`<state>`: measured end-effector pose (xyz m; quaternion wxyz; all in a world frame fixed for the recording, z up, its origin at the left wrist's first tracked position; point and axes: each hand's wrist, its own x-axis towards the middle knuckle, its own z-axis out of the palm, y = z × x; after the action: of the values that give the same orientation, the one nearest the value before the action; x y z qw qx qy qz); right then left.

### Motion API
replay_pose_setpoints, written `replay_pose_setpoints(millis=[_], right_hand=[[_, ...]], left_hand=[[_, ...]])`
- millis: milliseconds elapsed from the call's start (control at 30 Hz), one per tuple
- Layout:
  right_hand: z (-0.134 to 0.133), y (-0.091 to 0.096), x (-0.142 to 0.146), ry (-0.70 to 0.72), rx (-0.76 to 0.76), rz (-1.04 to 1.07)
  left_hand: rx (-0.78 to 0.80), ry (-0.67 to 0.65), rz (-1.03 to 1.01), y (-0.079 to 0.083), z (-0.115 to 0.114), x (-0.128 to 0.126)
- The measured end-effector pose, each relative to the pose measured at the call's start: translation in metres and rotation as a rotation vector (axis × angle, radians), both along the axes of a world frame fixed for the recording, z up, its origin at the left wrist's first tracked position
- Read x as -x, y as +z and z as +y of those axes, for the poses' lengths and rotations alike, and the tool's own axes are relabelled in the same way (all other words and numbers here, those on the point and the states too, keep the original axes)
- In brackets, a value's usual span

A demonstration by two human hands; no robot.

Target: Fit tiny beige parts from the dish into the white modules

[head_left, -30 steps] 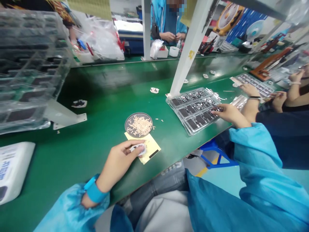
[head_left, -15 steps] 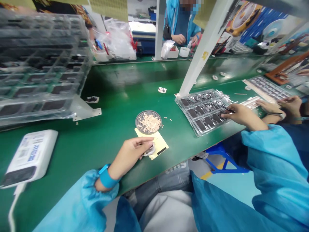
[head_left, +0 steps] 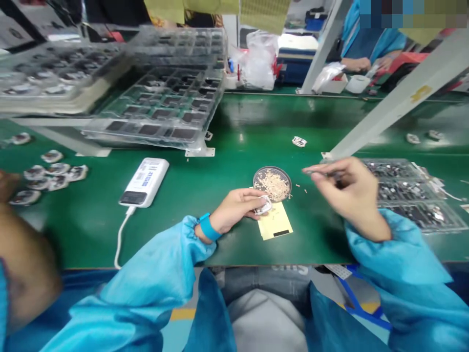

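Note:
My left hand (head_left: 240, 208) pinches a small white-framed electronic part (head_left: 264, 205) over the edge of a yellow paper pad (head_left: 274, 227). Just beyond it, a round dark dish (head_left: 256, 171) holds many tiny beige pieces. My right hand (head_left: 346, 193) is raised to the right of the dish, thumb and fingers closed on a slim dark tool (head_left: 315, 172), apparently tweezers, mostly hidden by the fingers. Whether its tip carries anything is too blurred to tell. Behind that hand lies a clear compartment tray (head_left: 439, 229) of small metallic and dark parts.
A white power bank (head_left: 144, 182) with a cable lies left. Several white-framed parts (head_left: 58, 168) sit farther left, near another person's arm (head_left: 25, 264). Stacked clear trays (head_left: 161, 112) stand on a rack. A slanted metal post (head_left: 388, 98) rises at right. Another person works across the bench.
My right hand has come away from the compartment tray, leftward toward the dish. The left hand still holds the white-framed part, lifted slightly nearer the dish. The view has turned left.

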<state>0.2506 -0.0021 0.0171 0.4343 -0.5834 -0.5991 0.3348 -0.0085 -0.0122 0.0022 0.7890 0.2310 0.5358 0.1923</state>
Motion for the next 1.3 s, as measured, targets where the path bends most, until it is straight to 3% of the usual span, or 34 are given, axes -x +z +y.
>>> replay_pose_setpoints(millis=[67, 167, 267, 467, 633, 1033, 1300], right_hand=[[0.004, -0.001, 0.029, 0.177, 0.033, 0.008], [0.004, -0.004, 0.051, 0.36, 0.028, -0.012], [0.0, -0.011, 0.053, 0.442, 0.08, 0.01], [-0.002, -0.019, 0.039, 0.606, 0.422, 0.165], [-0.006, -0.02, 0.041, 0.553, 0.626, 0.193], [-0.006, -0.026, 0.048, 0.44, 0.627, 0.107], [-0.003, -0.029, 0.045, 0.453, 0.696, 0.144]], left_hand=[[-0.052, -0.005, 0.056, -0.003, 0.0, 0.001], [-0.134, -0.036, 0.094, -0.006, 0.0, 0.002], [-0.212, -0.075, 0.137, -0.004, 0.001, 0.002], [-0.279, -0.039, 0.233, 0.006, 0.004, -0.002], [-0.245, -0.032, 0.271, 0.007, 0.004, 0.0], [-0.357, -0.073, 0.205, 0.005, -0.003, 0.001], [-0.403, -0.067, 0.221, 0.008, -0.001, 0.001]])
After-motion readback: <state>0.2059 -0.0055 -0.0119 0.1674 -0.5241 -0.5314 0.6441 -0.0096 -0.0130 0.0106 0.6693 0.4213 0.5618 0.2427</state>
